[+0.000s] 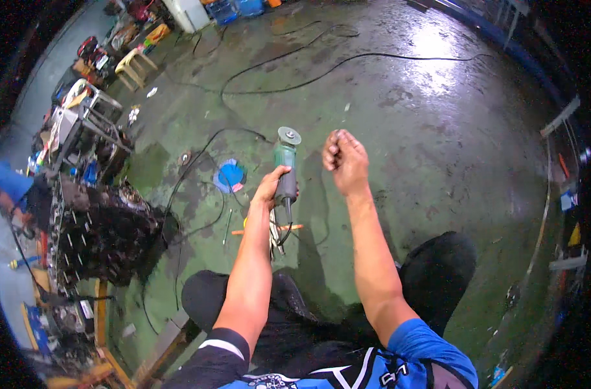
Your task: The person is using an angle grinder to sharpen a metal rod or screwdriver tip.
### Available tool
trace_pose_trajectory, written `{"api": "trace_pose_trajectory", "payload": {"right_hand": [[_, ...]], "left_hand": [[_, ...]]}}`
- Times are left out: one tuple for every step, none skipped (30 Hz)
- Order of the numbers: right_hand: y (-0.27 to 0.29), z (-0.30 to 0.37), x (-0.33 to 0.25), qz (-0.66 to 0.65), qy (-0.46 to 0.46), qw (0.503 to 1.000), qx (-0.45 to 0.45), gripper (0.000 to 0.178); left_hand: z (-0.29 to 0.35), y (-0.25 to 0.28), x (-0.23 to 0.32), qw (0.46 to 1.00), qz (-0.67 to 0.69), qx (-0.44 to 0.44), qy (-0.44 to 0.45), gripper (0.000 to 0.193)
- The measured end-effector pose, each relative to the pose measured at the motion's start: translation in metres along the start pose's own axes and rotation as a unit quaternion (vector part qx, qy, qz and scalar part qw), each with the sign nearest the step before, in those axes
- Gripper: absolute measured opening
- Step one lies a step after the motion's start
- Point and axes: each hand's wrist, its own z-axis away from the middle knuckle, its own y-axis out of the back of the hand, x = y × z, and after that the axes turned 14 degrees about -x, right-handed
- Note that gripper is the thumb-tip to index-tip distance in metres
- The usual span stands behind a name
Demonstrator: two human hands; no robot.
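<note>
An angle grinder (284,157) with a green head and dark grey body stands upright in my left hand (267,187), whose fingers wrap round its body. A round, light grey disc (289,135) sits at its top end, and the cord leaves from its lower end. To the right of the grinder, apart from it, my right hand (348,162) is raised with the fingers curled in. A small dark spot shows at its fingertips; what they hold, if anything, is too small to name. Below the grinder, several thin tools (275,235) lie on the floor.
A blue round item (231,175) lies on the green floor (431,175) left of the grinder. Black cables (269,91) snake across the floor. A dirty engine block (98,227) stands at left, near a metal stand (94,120) and a yellowish stool (135,66).
</note>
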Motion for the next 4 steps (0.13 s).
{"api": "trace_pose_trajectory", "payload": {"right_hand": [[0.004,0.001,-0.001,-0.004,-0.012,1.000,-0.004,0.019],[0.007,-0.001,-0.001,0.018,0.005,1.000,0.001,0.021],[0.011,-0.002,-0.001,0.040,0.023,0.999,0.005,0.022],[0.018,0.000,-0.006,0.041,0.023,0.999,-0.022,0.021]], "left_hand": [[-0.003,0.004,-0.004,0.999,-0.027,0.031,-0.002,0.043],[-0.005,0.011,-0.010,0.997,-0.049,0.061,-0.007,0.043],[-0.004,0.018,-0.018,0.995,-0.054,0.088,-0.012,0.045],[-0.007,0.019,-0.026,0.992,-0.063,0.113,-0.014,0.046]]}}
